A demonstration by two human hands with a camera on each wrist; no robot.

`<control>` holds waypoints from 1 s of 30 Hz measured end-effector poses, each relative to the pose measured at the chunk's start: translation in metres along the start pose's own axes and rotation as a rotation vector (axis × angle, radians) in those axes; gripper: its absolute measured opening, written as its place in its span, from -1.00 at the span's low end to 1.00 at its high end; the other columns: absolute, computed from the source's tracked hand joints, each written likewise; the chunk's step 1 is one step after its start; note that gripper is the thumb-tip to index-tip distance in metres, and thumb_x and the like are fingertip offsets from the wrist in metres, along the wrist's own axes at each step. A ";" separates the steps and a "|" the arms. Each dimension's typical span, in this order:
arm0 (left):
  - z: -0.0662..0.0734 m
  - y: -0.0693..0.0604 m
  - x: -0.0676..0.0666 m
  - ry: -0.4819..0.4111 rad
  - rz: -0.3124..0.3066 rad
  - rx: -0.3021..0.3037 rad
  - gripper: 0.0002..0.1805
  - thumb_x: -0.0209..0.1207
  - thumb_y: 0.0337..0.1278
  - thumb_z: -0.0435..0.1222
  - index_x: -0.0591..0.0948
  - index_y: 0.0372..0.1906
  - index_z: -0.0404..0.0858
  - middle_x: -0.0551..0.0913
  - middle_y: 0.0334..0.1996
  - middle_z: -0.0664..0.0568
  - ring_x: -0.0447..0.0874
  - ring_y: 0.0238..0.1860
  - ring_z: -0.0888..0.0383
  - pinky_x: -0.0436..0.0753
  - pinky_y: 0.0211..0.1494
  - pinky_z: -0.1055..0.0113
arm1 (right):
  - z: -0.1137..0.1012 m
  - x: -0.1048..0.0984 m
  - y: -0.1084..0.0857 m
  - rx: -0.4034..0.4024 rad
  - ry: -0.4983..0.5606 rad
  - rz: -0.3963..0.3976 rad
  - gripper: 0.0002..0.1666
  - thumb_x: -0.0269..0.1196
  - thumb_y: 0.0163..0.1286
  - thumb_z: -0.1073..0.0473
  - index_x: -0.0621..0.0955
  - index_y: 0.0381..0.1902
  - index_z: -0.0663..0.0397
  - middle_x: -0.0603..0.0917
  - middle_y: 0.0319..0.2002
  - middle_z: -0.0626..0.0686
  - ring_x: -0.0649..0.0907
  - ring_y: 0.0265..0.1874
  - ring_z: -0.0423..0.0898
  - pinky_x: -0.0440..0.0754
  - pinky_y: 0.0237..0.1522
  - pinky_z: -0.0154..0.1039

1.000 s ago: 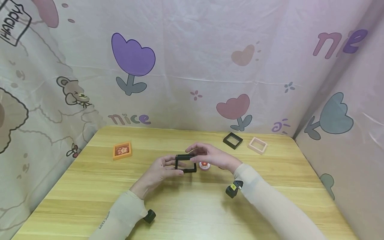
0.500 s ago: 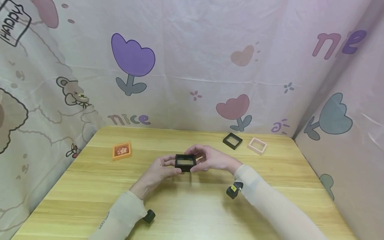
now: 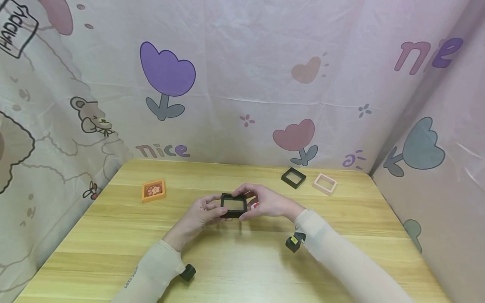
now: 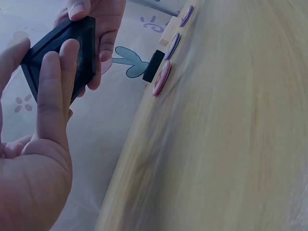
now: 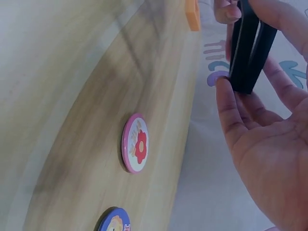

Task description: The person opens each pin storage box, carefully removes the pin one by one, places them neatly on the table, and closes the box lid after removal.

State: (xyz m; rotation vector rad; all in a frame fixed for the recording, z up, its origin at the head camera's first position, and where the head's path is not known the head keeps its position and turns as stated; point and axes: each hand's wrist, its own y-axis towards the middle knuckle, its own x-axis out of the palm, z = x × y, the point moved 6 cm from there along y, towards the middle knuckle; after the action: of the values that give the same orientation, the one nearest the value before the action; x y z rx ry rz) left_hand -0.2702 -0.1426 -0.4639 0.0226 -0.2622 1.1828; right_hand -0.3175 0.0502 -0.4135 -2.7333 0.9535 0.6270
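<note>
A small black rectangular frame (image 3: 235,213) with a see-through middle is held above the table between both hands. My left hand (image 3: 195,219) grips its left side, thumb at the near edge and fingers behind. In the left wrist view two fingertips lie against the frame's back (image 4: 85,57). At the right side my right hand (image 3: 268,203) pinches it between thumb and fingers. From the right wrist view the frame's edge (image 5: 249,53) shows two layers lying together with a thin seam. Below it on the table lies a pink-rimmed round badge (image 5: 136,143) with a red flower, mostly hidden in the head view.
A blue-rimmed badge (image 5: 115,220) lies near the pink one, and another purple-rimmed badge (image 4: 186,16) lies farther along. At the back right sit a second black frame (image 3: 299,181) and a pale pink frame (image 3: 322,190). An orange frame (image 3: 144,197) holding a picture lies left.
The held black frame stood unfolded with its halves apart one second ago; now the halves lie together. My right thumb has come down to its near edge, and the frame has tilted slightly up.
</note>
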 end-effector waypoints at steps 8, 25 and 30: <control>0.003 -0.002 -0.001 0.008 0.043 0.034 -0.09 0.36 0.33 -0.46 0.16 0.66 -0.31 0.78 -0.17 0.07 0.91 -0.07 0.00 0.79 0.27 0.08 | 0.013 -0.001 -0.006 0.126 0.071 0.042 -0.09 0.44 0.47 0.05 0.27 0.62 -0.03 0.72 0.15 0.28 0.78 0.09 0.28 0.81 0.18 0.14; 0.001 -0.002 -0.004 0.097 0.098 0.038 -0.06 0.46 0.18 -0.48 0.27 0.62 -0.26 0.75 -0.20 0.05 0.90 -0.08 -0.10 0.85 0.16 0.14 | 0.021 0.006 -0.002 0.120 0.153 0.055 -0.12 0.46 0.42 0.19 0.29 0.57 -0.05 0.78 -0.16 0.10 0.81 -0.15 0.15 0.80 -0.07 -0.13; 0.001 -0.003 -0.005 0.112 0.096 0.027 -0.10 0.46 0.20 -0.47 0.30 0.59 -0.29 0.75 -0.21 0.04 0.91 -0.09 -0.12 0.85 0.17 0.04 | 0.014 0.006 0.000 0.047 0.004 0.068 0.00 0.60 0.25 0.21 0.34 0.54 0.07 0.69 0.03 0.18 0.75 -0.08 -0.05 0.81 0.11 -0.05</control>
State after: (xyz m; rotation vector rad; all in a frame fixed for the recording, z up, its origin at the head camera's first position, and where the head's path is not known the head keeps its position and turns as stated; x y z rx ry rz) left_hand -0.2692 -0.1481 -0.4633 -0.0327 -0.1497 1.2785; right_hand -0.3179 0.0507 -0.4291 -2.6722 1.0528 0.6031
